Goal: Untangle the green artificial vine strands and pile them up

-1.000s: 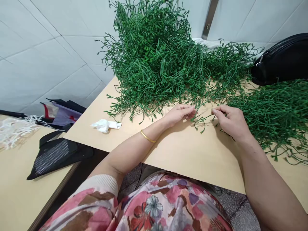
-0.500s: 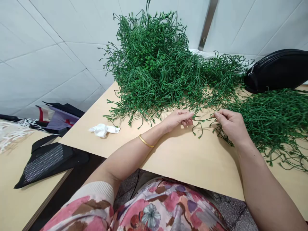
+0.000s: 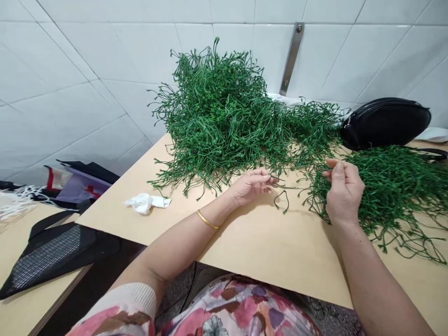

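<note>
Thin green stems lie between the fingers and thumb of my left hand point(image 3: 252, 186), just in front of a tall heap of green stems point(image 3: 217, 112). My right hand point(image 3: 345, 189) has its fingers curled and pressed to the thumb, beside a lower pile of stems point(image 3: 402, 179) on the right; whatever it pinches, if anything, is too small to make out. Below my left fingertips a curled loose stem point(image 3: 286, 203) lies on the wooden table point(image 3: 266, 238). A gold bangle point(image 3: 206, 219) circles my left wrist.
Crumpled white tissue point(image 3: 147, 203) sits on the table's left part. A black bag point(image 3: 388, 122) stands at the back right by the tiled wall. Lower left, another table point(image 3: 38, 298) bears a black mesh item point(image 3: 49, 254), near purple and black fabric point(image 3: 79, 182).
My right hand has moved off to the right, away from the stems at my left hand, and has turned more upright. The view has tilted upward, showing more wall.
</note>
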Motion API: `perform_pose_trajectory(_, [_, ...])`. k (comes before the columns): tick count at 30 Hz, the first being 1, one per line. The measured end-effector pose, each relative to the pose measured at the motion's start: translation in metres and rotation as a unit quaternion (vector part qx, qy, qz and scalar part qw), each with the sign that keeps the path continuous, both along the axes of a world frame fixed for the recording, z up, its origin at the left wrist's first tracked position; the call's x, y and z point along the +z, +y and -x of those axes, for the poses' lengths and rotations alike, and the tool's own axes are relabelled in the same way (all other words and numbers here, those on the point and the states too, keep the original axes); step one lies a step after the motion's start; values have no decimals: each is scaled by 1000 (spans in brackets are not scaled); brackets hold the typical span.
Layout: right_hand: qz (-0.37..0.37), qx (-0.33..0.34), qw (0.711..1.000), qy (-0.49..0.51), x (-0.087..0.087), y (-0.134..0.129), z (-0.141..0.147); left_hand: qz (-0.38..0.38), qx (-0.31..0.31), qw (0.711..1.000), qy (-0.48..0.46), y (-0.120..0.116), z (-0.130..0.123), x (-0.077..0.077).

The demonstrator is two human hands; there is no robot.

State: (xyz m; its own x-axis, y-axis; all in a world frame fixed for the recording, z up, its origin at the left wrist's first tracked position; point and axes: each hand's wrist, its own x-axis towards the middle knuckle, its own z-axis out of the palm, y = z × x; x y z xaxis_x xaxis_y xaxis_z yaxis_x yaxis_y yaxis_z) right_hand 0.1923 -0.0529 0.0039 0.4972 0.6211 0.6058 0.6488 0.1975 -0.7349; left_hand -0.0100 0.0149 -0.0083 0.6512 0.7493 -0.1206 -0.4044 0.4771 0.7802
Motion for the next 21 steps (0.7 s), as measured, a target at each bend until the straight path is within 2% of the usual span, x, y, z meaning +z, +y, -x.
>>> perform_pose_trajectory(4, [-10, 18, 1000, -2, 2, 0, 1, 62, -10, 997, -53, 4, 6, 5])
perform_pose_trajectory(9, [17, 83, 996, -10, 1, 0, 4, 46, -14, 996, -73, 12, 10, 6])
perform_pose_trajectory(13, [71, 150, 986, 19, 3, -4, 6, 42, -11, 997, -71, 14, 12, 8])
perform_pose_trajectory(17, [121, 206, 970, -38, 7, -10, 14, 29, -14, 997, -68, 13, 12, 7])
perform_pose_trajectory(21, [199, 269, 937, -99, 8, -12, 25, 10, -29, 998, -60, 10, 10, 5])
